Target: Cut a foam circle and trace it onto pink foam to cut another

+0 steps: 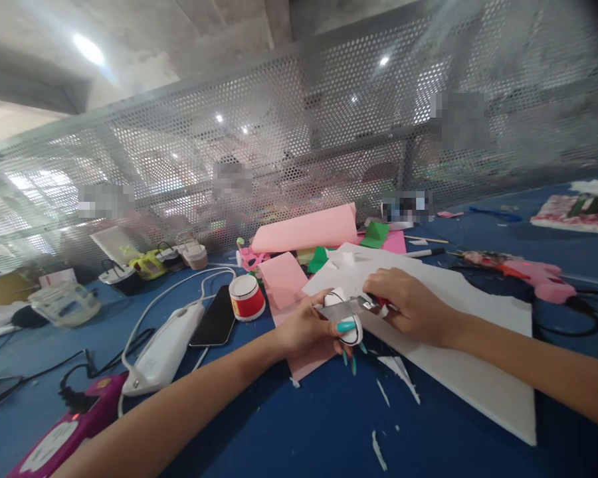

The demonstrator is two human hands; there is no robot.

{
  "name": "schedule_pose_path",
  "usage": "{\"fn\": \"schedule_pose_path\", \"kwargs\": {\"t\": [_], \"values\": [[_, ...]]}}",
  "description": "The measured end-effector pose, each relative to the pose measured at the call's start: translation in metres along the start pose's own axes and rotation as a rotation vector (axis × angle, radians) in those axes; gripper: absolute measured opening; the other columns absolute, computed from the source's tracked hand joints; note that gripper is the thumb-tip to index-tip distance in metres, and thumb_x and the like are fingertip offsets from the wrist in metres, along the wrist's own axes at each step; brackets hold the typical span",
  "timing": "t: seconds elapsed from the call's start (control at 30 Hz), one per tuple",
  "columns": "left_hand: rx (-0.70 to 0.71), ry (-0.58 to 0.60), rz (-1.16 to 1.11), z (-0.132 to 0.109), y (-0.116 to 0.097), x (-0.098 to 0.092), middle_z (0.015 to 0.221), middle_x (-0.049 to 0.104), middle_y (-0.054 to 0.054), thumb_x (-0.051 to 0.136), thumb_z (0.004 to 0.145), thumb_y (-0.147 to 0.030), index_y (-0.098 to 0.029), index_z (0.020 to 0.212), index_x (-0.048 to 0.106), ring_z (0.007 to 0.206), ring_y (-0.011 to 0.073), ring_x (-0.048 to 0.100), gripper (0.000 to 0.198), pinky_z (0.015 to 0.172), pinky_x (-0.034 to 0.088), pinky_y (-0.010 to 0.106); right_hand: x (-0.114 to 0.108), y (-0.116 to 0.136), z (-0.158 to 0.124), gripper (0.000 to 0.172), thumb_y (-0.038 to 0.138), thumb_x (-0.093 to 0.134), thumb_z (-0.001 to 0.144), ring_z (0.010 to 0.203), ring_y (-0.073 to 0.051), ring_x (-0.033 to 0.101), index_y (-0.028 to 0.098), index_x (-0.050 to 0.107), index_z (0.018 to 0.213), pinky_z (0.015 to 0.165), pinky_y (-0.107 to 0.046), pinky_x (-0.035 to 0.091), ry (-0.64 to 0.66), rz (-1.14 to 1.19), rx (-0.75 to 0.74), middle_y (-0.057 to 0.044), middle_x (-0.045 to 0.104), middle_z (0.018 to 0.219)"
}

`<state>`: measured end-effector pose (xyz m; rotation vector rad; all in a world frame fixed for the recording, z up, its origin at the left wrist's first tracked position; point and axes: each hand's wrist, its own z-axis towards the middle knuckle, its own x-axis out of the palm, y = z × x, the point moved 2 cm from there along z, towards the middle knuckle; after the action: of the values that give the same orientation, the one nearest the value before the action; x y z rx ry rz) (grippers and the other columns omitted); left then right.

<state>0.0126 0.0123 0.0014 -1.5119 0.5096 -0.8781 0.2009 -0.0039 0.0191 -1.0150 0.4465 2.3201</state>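
Observation:
My left hand [309, 326] is closed around a small white foam piece [351, 332] with a black outline, pinched under the thumb. My right hand [403, 302] grips a utility knife [371, 302] by its handle, and the metal blade lies across the foam piece. Whether the blade has cut in, I cannot tell. Below both hands are a large white foam sheet [478, 352] and a pink sheet [289, 285]. Thin white offcuts [401, 375] lie on the blue table [279, 431].
Left of my hands are a red-and-white cup [248, 298], a black phone [214, 317] and a white power strip [167, 348] with cables. A pink glue gun [541, 275] lies at the right, a magenta one [74, 431] at the lower left. A perforated metal screen [279, 146] stands behind.

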Motion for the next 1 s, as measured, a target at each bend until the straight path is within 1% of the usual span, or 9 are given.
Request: {"fn": "schedule_pose_path", "kwargs": {"t": [0.2, 0.33, 0.43, 0.53, 0.63, 0.77, 0.87, 0.93, 1.0], "values": [[0.002, -0.043, 0.0, 0.0019, 0.0038, -0.0005, 0.065, 0.069, 0.002, 0.081, 0.064, -0.026, -0.014, 0.097, 0.052, 0.051, 0.0148, 0.066, 0.046, 0.047, 0.052, 0.021, 0.0022, -0.0011, -0.0004, 0.012, 0.01, 0.043, 0.07, 0.064, -0.017, 0.04, 0.021, 0.04, 0.072, 0.06, -0.03, 0.027, -0.002, 0.01, 0.001, -0.001, 0.048, 0.065], [0.011, 0.016, -0.011, 0.0014, 0.0013, 0.0, 0.064, 0.068, 0.002, 0.081, 0.064, -0.029, -0.014, 0.095, 0.052, 0.048, 0.0148, 0.065, 0.045, 0.042, 0.05, 0.019, 0.0005, 0.0007, 0.0012, 0.011, 0.012, 0.043, 0.078, 0.063, -0.016, 0.039, 0.021, 0.039, 0.072, 0.061, -0.03, 0.029, -0.027, 0.049, -0.006, -0.001, 0.047, 0.064], [-0.029, 0.084, -0.032, -0.0008, -0.002, 0.001, 0.062, 0.068, 0.003, 0.081, 0.062, -0.034, -0.013, 0.093, 0.053, 0.046, 0.0141, 0.063, 0.046, 0.038, 0.046, 0.017, -0.0017, 0.0023, 0.0027, 0.014, 0.017, 0.042, 0.084, 0.063, -0.016, 0.039, 0.021, 0.038, 0.072, 0.061, -0.03, 0.03, -0.033, 0.075, -0.005, -0.001, 0.048, 0.065], [-0.058, 0.091, -0.048, -0.0024, -0.0038, 0.0006, 0.062, 0.067, 0.003, 0.081, 0.061, -0.036, -0.013, 0.094, 0.054, 0.045, 0.0139, 0.063, 0.049, 0.036, 0.044, 0.017, -0.0025, 0.0024, 0.003, 0.014, 0.019, 0.042, 0.086, 0.064, -0.017, 0.039, 0.021, 0.038, 0.072, 0.061, -0.03, 0.03, -0.032, 0.085, 0.001, -0.001, 0.048, 0.065], [-0.073, 0.086, -0.034, -0.0022, -0.003, -0.0001, 0.062, 0.068, 0.003, 0.082, 0.061, -0.037, -0.013, 0.095, 0.055, 0.046, 0.0151, 0.064, 0.05, 0.039, 0.047, 0.018, -0.0017, 0.0016, 0.0021, 0.013, 0.017, 0.043, 0.084, 0.064, -0.017, 0.04, 0.021, 0.039, 0.073, 0.062, -0.03, 0.03, -0.02, 0.084, 0.002, -0.001, 0.048, 0.066], [-0.083, 0.073, 0.012, -0.0009, 0.0006, 0.0007, 0.062, 0.068, 0.005, 0.08, 0.063, -0.035, -0.01, 0.09, 0.059, 0.049, 0.016, 0.066, 0.043, 0.044, 0.05, 0.019, -0.0002, 0.0021, 0.0006, 0.012, 0.012, 0.044, 0.079, 0.065, -0.018, 0.04, 0.021, 0.039, 0.072, 0.062, -0.03, 0.029, -0.008, 0.062, -0.003, -0.002, 0.048, 0.066], [-0.111, 0.039, 0.029, -0.0004, 0.0033, 0.0035, 0.062, 0.068, 0.003, 0.083, 0.059, -0.035, -0.01, 0.091, 0.06, 0.049, 0.0155, 0.065, 0.047, 0.044, 0.051, 0.021, 0.0007, 0.0033, 0.0005, 0.013, 0.009, 0.043, 0.073, 0.066, -0.018, 0.04, 0.021, 0.038, 0.071, 0.062, -0.031, 0.028, 0.005, 0.063, 0.007, -0.002, 0.048, 0.066], [-0.139, 0.024, 0.047, -0.0002, 0.0043, 0.0059, 0.061, 0.067, 0.003, 0.084, 0.055, -0.037, -0.009, 0.086, 0.061, 0.048, 0.0139, 0.064, 0.047, 0.045, 0.051, 0.02, 0.0013, 0.0034, 0.0008, 0.013, 0.008, 0.043, 0.071, 0.066, -0.018, 0.04, 0.021, 0.038, 0.071, 0.063, -0.031, 0.028, 0.009, 0.073, 0.014, -0.002, 0.048, 0.066], [-0.148, 0.019, 0.061, 0.0002, 0.0044, 0.0072, 0.059, 0.066, 0.004, 0.084, 0.056, -0.037, -0.007, 0.078, 0.062, 0.048, 0.0126, 0.063, 0.043, 0.046, 0.051, 0.019, 0.0015, 0.0021, 0.001, 0.013, 0.009, 0.042, 0.072, 0.066, -0.018, 0.04, 0.021, 0.038, 0.071, 0.063, -0.031, 0.028, -0.002, 0.086, 0.026, -0.002, 0.047, 0.066]]}}
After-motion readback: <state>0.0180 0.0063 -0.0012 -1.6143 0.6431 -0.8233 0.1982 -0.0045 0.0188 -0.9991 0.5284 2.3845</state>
